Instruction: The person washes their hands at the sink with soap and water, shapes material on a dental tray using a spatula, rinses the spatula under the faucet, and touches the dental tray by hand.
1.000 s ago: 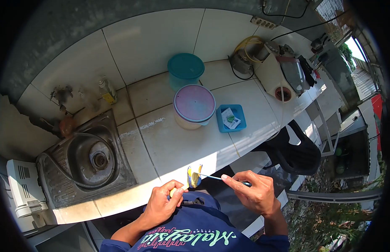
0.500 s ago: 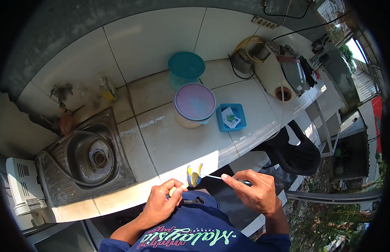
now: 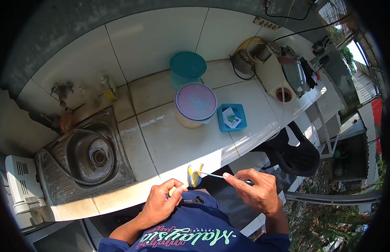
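Just at the front edge of the bench [image 3: 169, 147], a small blue-and-yellow piece [image 3: 194, 176] is held up on a pale handle [image 3: 174, 191]. The left hand [image 3: 164, 202] has its grip pinched closed around that handle. From the other side, the right hand [image 3: 258, 191] has its grip closed on a slim tool [image 3: 214, 175], whose tip reaches the piece; whether it touches is too small to tell. Farther in on the bench stands a pink-lidded container [image 3: 196, 102], with a teal-lidded container [image 3: 188, 67] just behind it, toward the back edge. Right of them, near the front edge, a blue tray [image 3: 241, 125] holds a white packet [image 3: 231, 120]. Toward the left end lies a metal sink [image 3: 127, 170], and a bottle [image 3: 107, 88] stands beyond it at the back edge. Past the front edge, on the right, is a black chair [image 3: 298, 163].
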`<state>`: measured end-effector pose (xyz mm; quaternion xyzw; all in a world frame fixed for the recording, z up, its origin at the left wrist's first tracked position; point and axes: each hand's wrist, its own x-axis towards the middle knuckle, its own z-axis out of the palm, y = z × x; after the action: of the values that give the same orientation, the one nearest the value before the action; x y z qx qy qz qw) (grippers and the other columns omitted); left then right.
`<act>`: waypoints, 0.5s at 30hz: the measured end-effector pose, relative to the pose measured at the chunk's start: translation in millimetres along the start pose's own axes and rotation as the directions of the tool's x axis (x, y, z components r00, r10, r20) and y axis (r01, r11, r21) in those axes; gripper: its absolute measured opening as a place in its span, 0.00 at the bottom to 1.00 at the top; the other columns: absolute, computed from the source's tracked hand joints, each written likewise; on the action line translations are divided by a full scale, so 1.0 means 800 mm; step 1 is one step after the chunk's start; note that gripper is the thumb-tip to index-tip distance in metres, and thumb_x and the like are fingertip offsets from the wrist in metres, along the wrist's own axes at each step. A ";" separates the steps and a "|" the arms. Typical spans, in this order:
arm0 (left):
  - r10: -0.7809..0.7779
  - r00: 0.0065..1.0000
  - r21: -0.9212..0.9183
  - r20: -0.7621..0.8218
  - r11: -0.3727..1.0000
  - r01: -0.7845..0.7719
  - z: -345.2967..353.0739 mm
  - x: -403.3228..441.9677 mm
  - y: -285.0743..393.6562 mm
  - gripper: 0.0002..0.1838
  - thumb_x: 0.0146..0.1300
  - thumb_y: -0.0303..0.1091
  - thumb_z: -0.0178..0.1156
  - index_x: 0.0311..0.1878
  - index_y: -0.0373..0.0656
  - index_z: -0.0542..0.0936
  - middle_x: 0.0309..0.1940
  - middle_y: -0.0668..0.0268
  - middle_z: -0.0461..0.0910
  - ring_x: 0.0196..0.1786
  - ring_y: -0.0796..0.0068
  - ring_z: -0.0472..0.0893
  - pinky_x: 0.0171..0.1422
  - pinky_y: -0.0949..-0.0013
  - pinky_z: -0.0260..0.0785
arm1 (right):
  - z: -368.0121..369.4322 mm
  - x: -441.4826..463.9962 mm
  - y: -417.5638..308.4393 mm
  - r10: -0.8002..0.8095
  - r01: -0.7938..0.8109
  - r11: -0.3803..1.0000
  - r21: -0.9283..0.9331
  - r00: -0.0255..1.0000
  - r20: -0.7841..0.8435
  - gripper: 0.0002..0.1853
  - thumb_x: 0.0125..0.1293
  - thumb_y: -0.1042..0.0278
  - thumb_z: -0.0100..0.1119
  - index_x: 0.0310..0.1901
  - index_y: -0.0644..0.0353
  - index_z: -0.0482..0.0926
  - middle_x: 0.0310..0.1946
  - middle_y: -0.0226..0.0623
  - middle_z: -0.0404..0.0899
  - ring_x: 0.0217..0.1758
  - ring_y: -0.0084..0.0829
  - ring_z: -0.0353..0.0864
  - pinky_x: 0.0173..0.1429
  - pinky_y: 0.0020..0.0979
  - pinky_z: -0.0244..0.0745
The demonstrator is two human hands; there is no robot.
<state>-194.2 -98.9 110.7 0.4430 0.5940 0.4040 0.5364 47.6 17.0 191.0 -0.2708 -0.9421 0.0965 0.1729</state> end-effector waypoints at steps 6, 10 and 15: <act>-0.001 1.000 0.002 0.001 1.000 0.001 -0.001 0.000 0.000 0.11 0.71 0.34 0.53 0.39 0.36 0.80 0.15 0.69 0.75 0.20 0.83 0.74 0.27 0.74 0.64 | -0.002 -0.002 0.001 -0.010 0.010 1.000 -0.005 1.000 0.009 0.31 0.47 0.77 0.67 0.56 0.43 0.81 0.33 0.24 0.77 0.26 0.20 0.77 0.29 0.23 0.73; -0.006 1.000 -0.001 0.010 1.000 0.006 -0.002 0.000 -0.001 0.11 0.71 0.34 0.53 0.39 0.36 0.80 0.15 0.68 0.75 0.20 0.83 0.74 0.27 0.74 0.64 | -0.001 0.000 0.000 -0.005 0.005 1.000 -0.012 1.000 0.016 0.31 0.47 0.77 0.67 0.56 0.42 0.81 0.32 0.24 0.76 0.26 0.20 0.76 0.29 0.23 0.72; -0.016 1.000 0.002 0.007 1.000 0.016 -0.003 -0.001 0.001 0.11 0.71 0.34 0.53 0.39 0.36 0.80 0.15 0.68 0.75 0.20 0.83 0.74 0.27 0.75 0.65 | -0.002 0.003 -0.001 0.015 -0.015 1.000 0.002 1.000 -0.013 0.34 0.38 0.83 0.68 0.53 0.45 0.83 0.32 0.27 0.79 0.26 0.24 0.79 0.29 0.26 0.74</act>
<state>-196.4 -99.3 111.8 0.4402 0.5960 0.3975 0.5413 45.6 17.6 193.4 -0.2783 -0.9387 0.0970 0.1786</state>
